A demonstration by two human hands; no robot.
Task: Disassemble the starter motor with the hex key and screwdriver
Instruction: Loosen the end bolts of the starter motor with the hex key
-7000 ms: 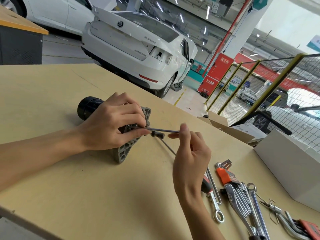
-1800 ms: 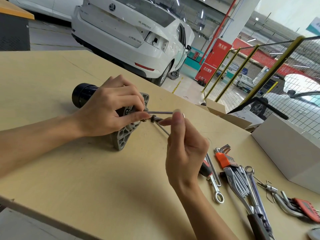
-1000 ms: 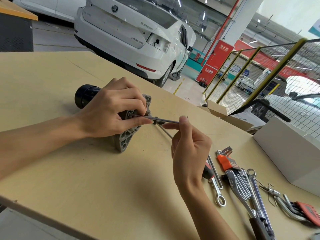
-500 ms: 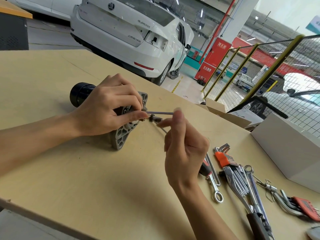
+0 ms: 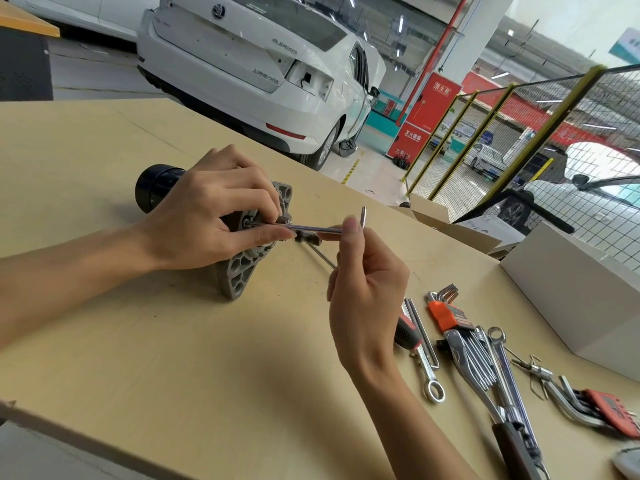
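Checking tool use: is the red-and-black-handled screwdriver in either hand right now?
No: the red-and-black-handled screwdriver lies on the wooden table, while the right hand pinches the silver L-shaped hex key.

Black-bodied starter motor point(image 5: 157, 187), grey flange; orange key holder point(image 5: 446, 315).

From my feed, the white car point(image 5: 249, 74) beyond the table carries the one clear reading: "SUPERB" in raised letters on its boot lid, right of the round Skoda badge point(image 5: 218, 11). Below that word sit small Chinese characters I cannot make out. To the right of the car, the red cabinet point(image 5: 424, 116) bears white Chinese characters, 消火栓 at its top and 灭火器箱 lower down
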